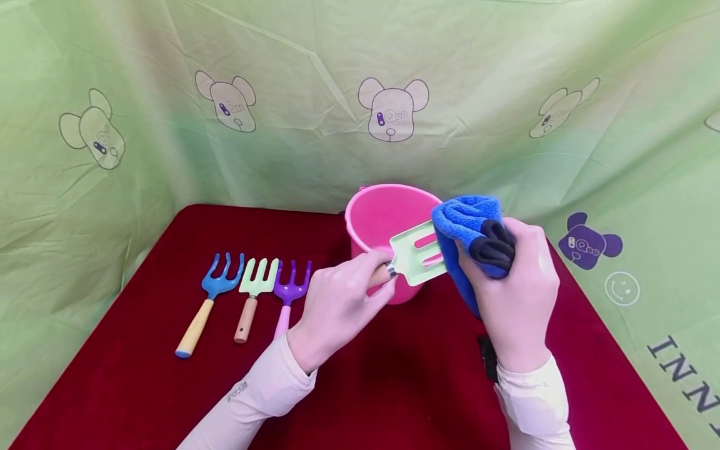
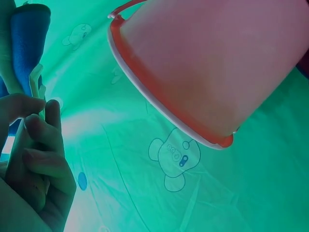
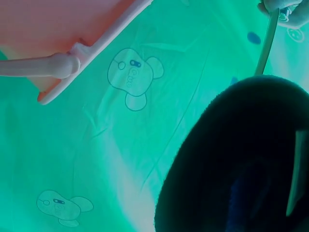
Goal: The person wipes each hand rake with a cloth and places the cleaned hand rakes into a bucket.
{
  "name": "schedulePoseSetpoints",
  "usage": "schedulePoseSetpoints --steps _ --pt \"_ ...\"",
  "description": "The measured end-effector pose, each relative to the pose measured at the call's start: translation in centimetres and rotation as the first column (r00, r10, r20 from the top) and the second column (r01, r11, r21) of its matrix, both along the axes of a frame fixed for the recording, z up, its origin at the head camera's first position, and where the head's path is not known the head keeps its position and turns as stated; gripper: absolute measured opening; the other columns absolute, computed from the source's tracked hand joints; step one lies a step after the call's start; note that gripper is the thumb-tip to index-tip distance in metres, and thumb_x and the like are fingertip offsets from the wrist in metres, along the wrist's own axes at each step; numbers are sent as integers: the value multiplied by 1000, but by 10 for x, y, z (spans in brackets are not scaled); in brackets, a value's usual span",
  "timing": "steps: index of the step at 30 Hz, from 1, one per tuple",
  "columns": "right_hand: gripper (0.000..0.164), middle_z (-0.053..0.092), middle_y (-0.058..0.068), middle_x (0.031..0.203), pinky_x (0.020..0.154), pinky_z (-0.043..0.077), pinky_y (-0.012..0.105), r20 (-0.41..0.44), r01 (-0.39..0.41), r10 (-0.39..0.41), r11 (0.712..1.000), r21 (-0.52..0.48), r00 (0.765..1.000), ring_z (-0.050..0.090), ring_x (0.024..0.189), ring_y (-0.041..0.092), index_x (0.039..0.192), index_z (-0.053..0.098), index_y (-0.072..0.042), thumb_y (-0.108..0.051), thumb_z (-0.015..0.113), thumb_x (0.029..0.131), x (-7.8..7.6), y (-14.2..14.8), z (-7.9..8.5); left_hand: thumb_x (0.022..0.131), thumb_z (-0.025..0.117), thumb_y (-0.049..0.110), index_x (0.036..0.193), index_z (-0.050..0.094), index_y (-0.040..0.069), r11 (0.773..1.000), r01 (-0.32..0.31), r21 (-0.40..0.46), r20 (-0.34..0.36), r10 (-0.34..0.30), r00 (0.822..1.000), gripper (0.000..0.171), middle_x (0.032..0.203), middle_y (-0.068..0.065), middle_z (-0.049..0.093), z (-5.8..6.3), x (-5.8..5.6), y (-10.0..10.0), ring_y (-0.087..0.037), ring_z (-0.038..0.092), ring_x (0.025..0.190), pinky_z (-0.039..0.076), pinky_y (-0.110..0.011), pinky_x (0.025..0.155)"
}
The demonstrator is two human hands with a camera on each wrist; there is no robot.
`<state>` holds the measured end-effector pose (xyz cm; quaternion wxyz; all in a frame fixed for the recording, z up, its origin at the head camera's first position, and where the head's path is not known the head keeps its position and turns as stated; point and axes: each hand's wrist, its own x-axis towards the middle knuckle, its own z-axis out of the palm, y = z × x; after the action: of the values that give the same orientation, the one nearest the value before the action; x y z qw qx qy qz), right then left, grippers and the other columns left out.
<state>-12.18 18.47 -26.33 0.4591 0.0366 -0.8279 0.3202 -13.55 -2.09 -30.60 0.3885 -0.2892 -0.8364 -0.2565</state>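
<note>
My left hand (image 1: 343,297) grips the wooden handle of a pale green garden hand fork (image 1: 413,265), its head pointing right. In the left wrist view, the left hand's fingers (image 2: 48,145) curl round the handle. My right hand (image 1: 520,287) holds a bunched blue towel (image 1: 467,215) with black edging over the far ends of the tines, hiding their tips. The towel (image 3: 217,159) looks dark and fills the lower right of the right wrist view. Both hands are raised in front of a pink bucket (image 1: 365,219), and the fork's head overlaps its rim in the head view.
On the red-covered table (image 1: 140,312), left of the hands, lie a blue hand fork (image 1: 219,284), another pale green hand fork (image 1: 257,284) and a purple hand fork (image 1: 291,292) with a pink handle. A black item (image 1: 488,358) shows beside the right wrist. Green printed curtain (image 1: 309,144) surrounds the table.
</note>
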Motion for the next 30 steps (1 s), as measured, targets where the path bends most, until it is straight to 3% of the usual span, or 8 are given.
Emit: schedulePoseSetpoints --steps 5,13,24,30 --pt "47 63 28 101 82 50 57 -5 20 -20 1000 -17 1000 62 94 36 111 61 4 -22 77 76 0 2 1 81 68 18 100 67 14 1000 17 -6 -13 -17 1000 19 68 8 65 0 -1 -1 -2 50 54 44 -22 37" --pt "47 65 26 100 80 50 58 -8 40 -40 999 -24 999 62 94 35 112 62 1 -23 78 75 -1 4 1 79 73 23 102 73 20 1000 2 21 -31 -1 1000 23 89 6 72 -1 -2 -2 -4 56 60 45 -24 37" --pt "49 62 29 100 80 48 57 -39 48 -49 998 -41 998 60 95 34 112 60 6 -26 75 77 2 9 4 80 76 33 105 76 22 997 -22 70 -38 25 999 27 88 0 67 0 -4 -2 -7 58 56 42 -26 33" --pt "47 64 27 102 83 50 60 -62 62 -65 997 -49 996 62 97 34 111 61 4 -26 74 77 0 10 5 83 73 22 108 70 10 992 54 117 91 -65 994 28 96 -3 63 -2 -4 -2 -8 62 70 56 -26 53"
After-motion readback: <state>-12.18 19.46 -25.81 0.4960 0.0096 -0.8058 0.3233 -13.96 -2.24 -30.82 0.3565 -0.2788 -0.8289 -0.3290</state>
